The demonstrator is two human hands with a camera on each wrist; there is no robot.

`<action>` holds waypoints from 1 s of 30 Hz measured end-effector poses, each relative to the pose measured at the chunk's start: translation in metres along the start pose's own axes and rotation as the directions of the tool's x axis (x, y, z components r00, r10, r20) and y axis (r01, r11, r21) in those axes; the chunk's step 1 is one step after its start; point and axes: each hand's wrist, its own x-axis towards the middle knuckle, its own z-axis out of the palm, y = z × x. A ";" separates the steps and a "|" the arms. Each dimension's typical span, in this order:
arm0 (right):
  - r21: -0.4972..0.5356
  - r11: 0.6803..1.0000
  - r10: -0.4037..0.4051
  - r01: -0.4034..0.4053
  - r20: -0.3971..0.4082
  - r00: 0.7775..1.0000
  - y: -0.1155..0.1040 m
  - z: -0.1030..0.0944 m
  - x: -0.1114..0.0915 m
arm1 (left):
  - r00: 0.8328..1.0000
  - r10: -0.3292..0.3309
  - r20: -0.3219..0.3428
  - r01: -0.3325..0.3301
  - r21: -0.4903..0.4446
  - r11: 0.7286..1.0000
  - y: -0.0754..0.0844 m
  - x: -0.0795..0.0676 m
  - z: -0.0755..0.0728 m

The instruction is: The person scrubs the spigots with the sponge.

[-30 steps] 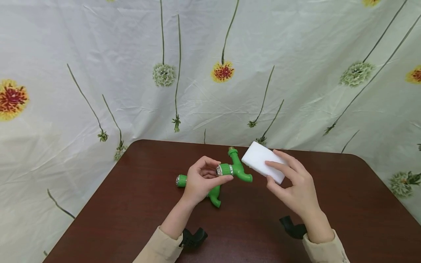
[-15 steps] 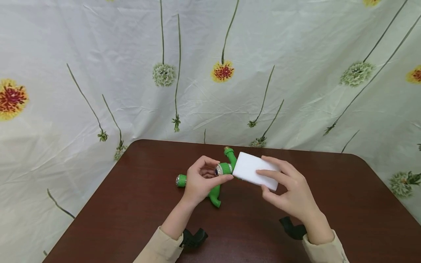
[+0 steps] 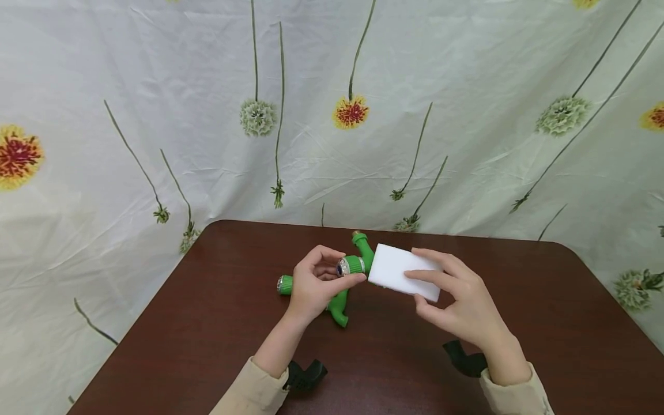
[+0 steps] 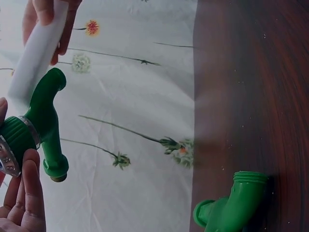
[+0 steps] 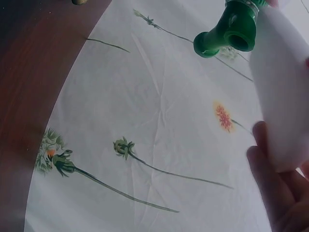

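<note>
Above the table, my left hand point(image 3: 313, 286) pinches a green tap point(image 3: 365, 253) by its ribbed knob, thumb on one side and fingers on the other. A white sponge point(image 3: 390, 270) is gripped in my right hand point(image 3: 469, 302) between thumb and fingers. In the head view the sponge covers the spout of the tap. The left wrist view shows the sponge lying along the upper side of the tap body point(image 4: 44, 108); whether they press together is hard to tell. Behind my left hand a second green tap point(image 3: 338, 310) lies on the table, partly hidden.
The dark brown table point(image 3: 394, 357) has rounded far corners. Behind it hangs a white cloth point(image 3: 311, 63) printed with flowers. A black curved piece point(image 3: 310, 374) shows beside the left sleeve, and another black piece point(image 3: 463, 358) beside the right wrist.
My right hand has brought the sponge left and down onto the held tap's line, covering its spout. The left hand and tap have shifted slightly left; the knob end has turned more toward me.
</note>
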 end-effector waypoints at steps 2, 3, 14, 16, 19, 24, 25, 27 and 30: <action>-0.027 1.000 0.008 -0.008 -0.001 1.000 0.000 0.000 0.000 | 1.000 -0.006 0.001 0.006 -0.003 1.000 -0.004 0.000 0.000; -0.040 0.999 0.021 -0.022 -0.011 1.000 0.000 0.000 0.000 | 1.000 -0.018 0.003 0.018 -0.003 1.000 -0.003 0.000 0.000; 0.087 0.996 0.014 -0.015 0.018 1.000 -0.006 0.012 0.001 | 0.995 -0.044 0.089 0.042 0.023 0.999 0.027 -0.005 0.006; 0.078 0.996 0.050 -0.052 0.036 0.998 -0.007 0.013 0.000 | 0.994 -0.041 0.101 0.039 0.024 0.999 0.028 -0.006 0.007; 0.028 0.990 0.136 -0.136 0.021 0.991 -0.007 0.014 -0.001 | 0.992 -0.039 0.116 0.036 0.026 0.999 0.028 -0.007 0.008; 0.105 0.974 0.197 -0.202 0.057 0.979 -0.009 0.013 -0.003 | 0.986 -0.075 0.147 0.075 0.011 0.997 0.026 -0.008 0.009; 0.137 0.970 0.191 -0.201 0.083 0.978 -0.009 0.013 -0.003 | 0.985 -0.080 0.154 0.079 0.007 0.997 0.026 -0.008 0.009; 0.181 0.965 0.171 -0.192 0.124 0.977 -0.010 0.014 -0.003 | 0.983 -0.084 0.165 0.084 0.005 0.996 0.025 -0.008 0.009; 0.136 0.977 0.149 -0.162 0.103 0.983 -0.009 0.015 -0.002 | 0.982 -0.077 0.175 0.077 0.009 0.997 0.025 -0.008 0.009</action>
